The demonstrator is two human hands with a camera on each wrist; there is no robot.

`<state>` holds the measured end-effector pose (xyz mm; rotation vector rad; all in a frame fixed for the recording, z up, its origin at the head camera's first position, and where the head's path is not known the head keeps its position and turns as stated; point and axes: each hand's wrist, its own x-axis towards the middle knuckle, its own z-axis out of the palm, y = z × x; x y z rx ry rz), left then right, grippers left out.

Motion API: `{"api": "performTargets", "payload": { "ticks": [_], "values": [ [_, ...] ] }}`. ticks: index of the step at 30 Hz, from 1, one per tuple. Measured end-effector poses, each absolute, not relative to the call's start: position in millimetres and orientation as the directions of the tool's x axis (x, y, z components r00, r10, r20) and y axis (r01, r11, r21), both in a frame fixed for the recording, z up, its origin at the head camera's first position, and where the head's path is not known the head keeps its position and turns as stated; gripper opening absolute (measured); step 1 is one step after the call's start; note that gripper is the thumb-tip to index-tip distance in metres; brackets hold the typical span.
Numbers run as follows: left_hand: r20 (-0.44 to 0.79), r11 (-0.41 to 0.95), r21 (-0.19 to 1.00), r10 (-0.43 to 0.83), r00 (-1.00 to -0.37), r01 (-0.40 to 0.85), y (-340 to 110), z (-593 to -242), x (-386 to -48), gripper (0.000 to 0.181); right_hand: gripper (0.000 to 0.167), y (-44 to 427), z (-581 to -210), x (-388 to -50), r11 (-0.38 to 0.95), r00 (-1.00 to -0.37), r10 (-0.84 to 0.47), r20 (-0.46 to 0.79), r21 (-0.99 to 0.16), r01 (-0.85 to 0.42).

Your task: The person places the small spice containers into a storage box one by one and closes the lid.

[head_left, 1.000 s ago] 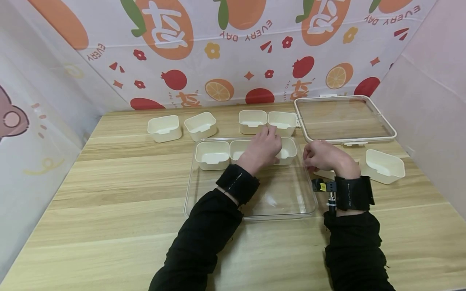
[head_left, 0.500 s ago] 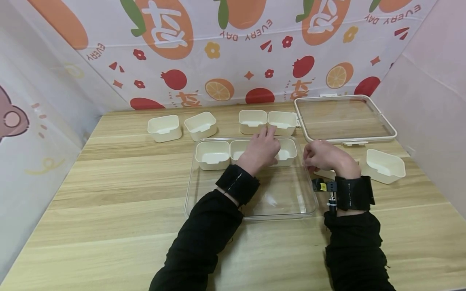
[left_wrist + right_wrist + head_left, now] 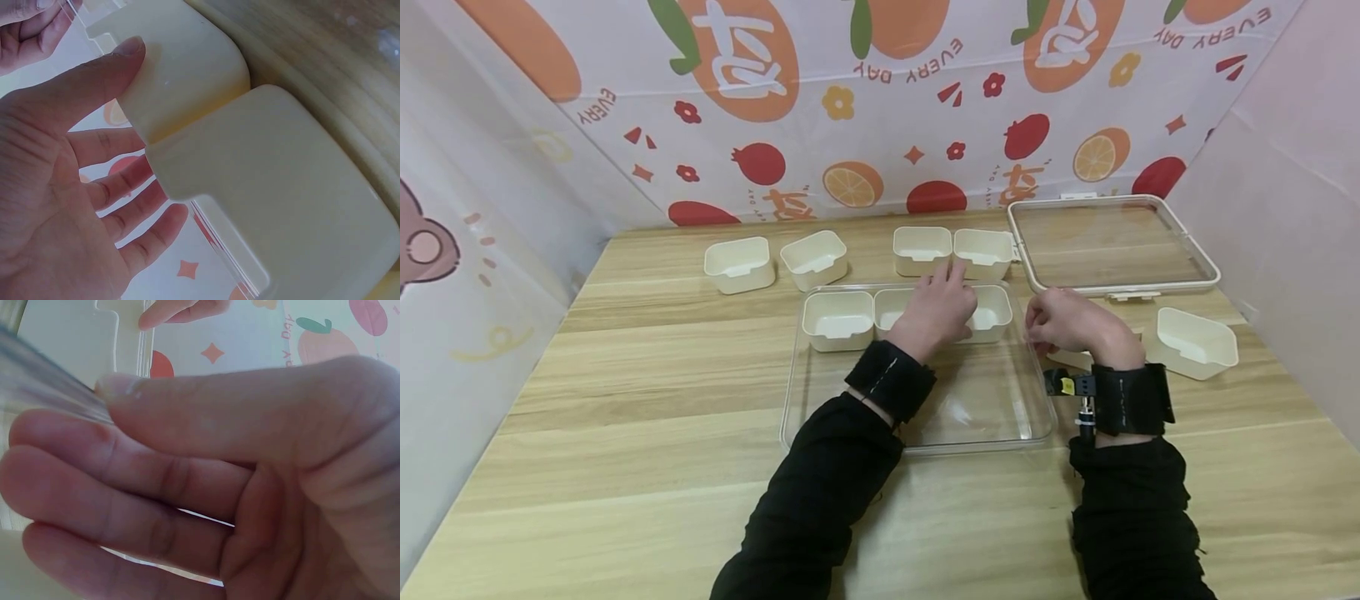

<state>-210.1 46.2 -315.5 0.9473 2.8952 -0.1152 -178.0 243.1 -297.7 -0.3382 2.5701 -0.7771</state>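
The clear tray lies on the table with cream boxes along its far side: a left box, a second box partly behind my left hand, and a right box. In the left wrist view, the thumb of my left hand touches a cream box; its other fingers are spread and fairly straight beside a neighbouring box. My right hand pinches the tray's right rim; the right wrist view shows the clear rim between thumb and fingers of this hand.
Behind the tray stand several cream boxes, two of them side by side. A framed clear lid lies at the back right. Another box is right of my right wrist, and a cream piece shows under that hand.
The fingers of my left hand have straightened and its thumb has shifted slightly left. My right hand stays at the tray's rim.
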Motion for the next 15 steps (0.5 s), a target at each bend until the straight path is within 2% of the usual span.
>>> {"api": "performTargets", "payload": {
  "ticks": [15],
  "values": [
    [-0.104, 0.808, -0.041, 0.582, -0.806, 0.588, 47.0, -316.1, -208.3, 0.024, 0.009, 242.1, -298.2, -177.5, 0.81, -0.878, -0.355, -0.321, -0.575, -0.117]
  ]
}}
